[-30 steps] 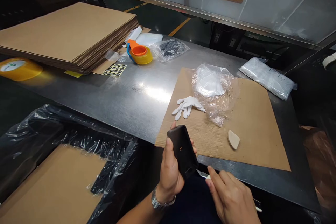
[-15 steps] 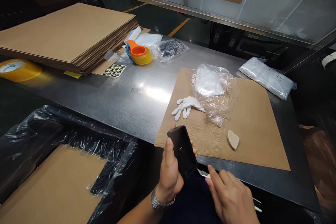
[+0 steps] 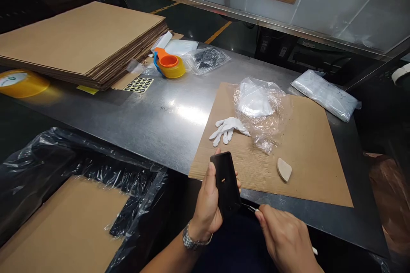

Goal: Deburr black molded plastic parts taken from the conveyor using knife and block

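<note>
In the head view, my left hand point(image 3: 208, 204) is closed around a black rectangular plastic case point(image 3: 227, 185). Its hollow side faces me, and a small slot shows near the middle. My right hand point(image 3: 283, 230) grips a white-handled knife point(image 3: 253, 208), with the thin metal blade close to the case's lower right corner. Whether the blade touches the case, I cannot tell. Beyond my hands, a white glove point(image 3: 228, 129) and a beige wedge-shaped pad point(image 3: 284, 169) lie on a cardboard sheet point(image 3: 314, 149).
Crumpled clear plastic point(image 3: 261, 111) sits on the cardboard. A wrapped packet point(image 3: 326, 94) is at the right. Stacked cardboard point(image 3: 83, 38), an orange tape dispenser point(image 3: 169, 63) and a yellow tape roll point(image 3: 25, 83) stand leftward on the metal table point(image 3: 153, 123). A plastic-lined box point(image 3: 60, 222) is lower left.
My left hand has shifted slightly right and turned the case so its hollow side shows more squarely. The knife has rotated, and its blade now appears edge-on and thinner.
</note>
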Demonstrator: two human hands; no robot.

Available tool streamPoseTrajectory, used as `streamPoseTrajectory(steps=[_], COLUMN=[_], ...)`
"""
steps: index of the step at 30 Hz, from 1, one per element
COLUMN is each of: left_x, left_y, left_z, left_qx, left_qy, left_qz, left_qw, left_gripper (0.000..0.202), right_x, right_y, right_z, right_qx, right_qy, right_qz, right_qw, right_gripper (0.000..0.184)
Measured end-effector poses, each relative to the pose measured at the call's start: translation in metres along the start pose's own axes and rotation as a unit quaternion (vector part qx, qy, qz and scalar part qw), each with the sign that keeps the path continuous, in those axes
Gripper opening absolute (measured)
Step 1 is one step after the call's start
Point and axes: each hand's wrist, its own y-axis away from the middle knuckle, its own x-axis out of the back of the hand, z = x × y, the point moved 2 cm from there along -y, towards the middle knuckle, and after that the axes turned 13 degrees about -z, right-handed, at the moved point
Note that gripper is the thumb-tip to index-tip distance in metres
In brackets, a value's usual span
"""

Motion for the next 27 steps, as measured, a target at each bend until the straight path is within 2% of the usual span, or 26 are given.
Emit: streamPoseTrajectory(steps=[8, 14, 27], left_x=[0.001, -0.001, -0.003], left_y=[0.0, 0.0, -0.001], left_z=[0.0, 0.0, -0.005], left_qx=[0.012, 0.018, -0.023], left_qy=[-0.012, -0.01, -0.043], left_qz=[-0.012, -0.018, -0.023], left_qw=[1.0, 1.0, 0.999], left_gripper=[0.054, 0.054, 0.056], right_x=[-0.007, -0.006, -0.011], right_y=[-0.001, -0.001, 0.001], right_z=[0.0, 0.0, 0.001], right_qx=[0.006, 0.007, -0.008], right_qy=[0.036, 0.063, 0.076], right_qz=[-0.047, -0.049, -0.095], right_qw=[0.998, 0.997, 0.992], right_gripper=[0.039, 0.041, 0.044])
